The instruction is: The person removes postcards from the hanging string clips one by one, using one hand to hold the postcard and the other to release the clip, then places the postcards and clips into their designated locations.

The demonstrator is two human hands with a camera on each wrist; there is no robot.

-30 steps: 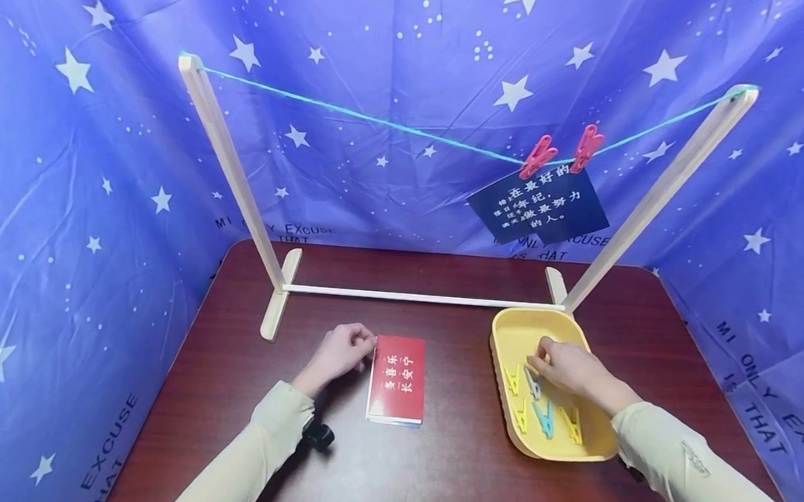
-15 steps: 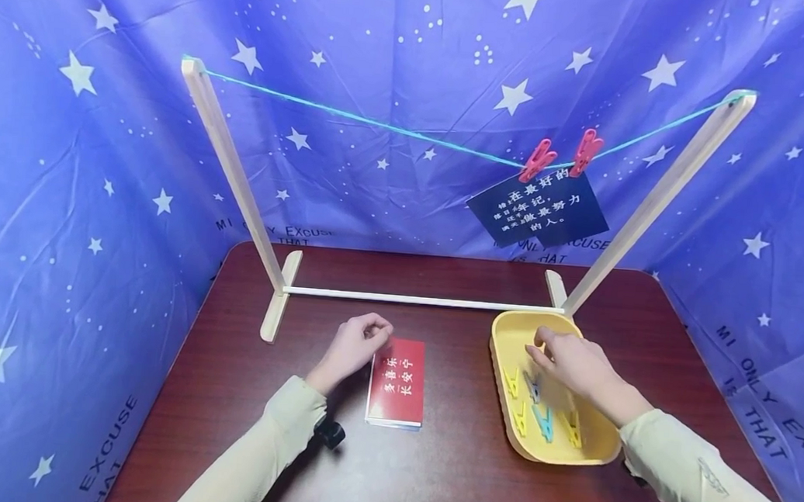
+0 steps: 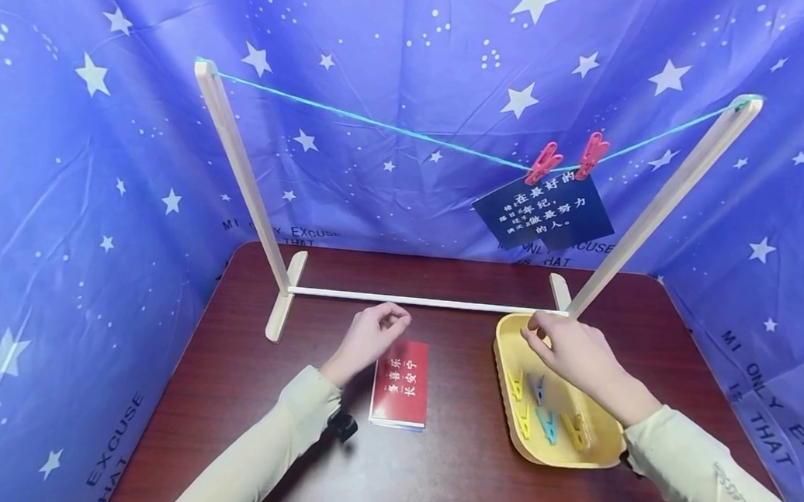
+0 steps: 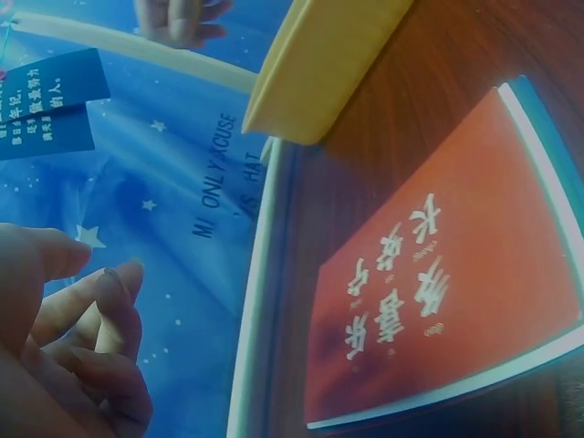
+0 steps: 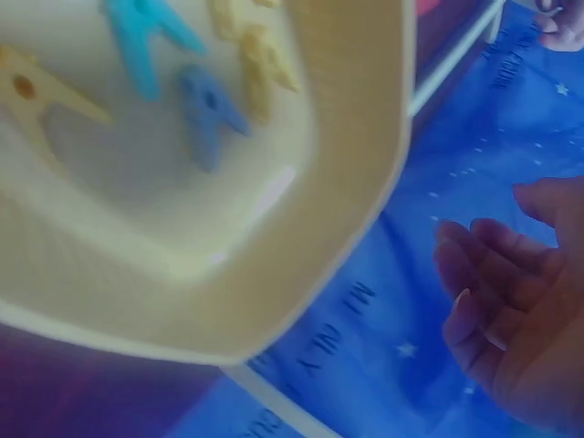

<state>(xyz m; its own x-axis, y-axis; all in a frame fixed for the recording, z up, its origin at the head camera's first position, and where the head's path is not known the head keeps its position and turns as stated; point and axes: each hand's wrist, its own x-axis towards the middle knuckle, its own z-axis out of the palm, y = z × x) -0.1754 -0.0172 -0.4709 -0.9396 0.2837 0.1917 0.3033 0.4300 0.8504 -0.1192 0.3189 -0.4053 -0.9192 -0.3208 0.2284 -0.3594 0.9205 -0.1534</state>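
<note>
Your left hand (image 3: 371,338) hangs with its fingers loosely curled and holding nothing, just above the far edge of the red card stack (image 3: 398,402). Your right hand (image 3: 573,355) is also relaxed and unloaded, thumb apart from the fingers, over the far end of the yellow tray (image 3: 513,340). The stack lies flat mid-table, white characters on top; nearer the right edge of the table (image 3: 457,465), the tray holds five yellow, blue and turquoise clothespins (image 3: 549,428).
</note>
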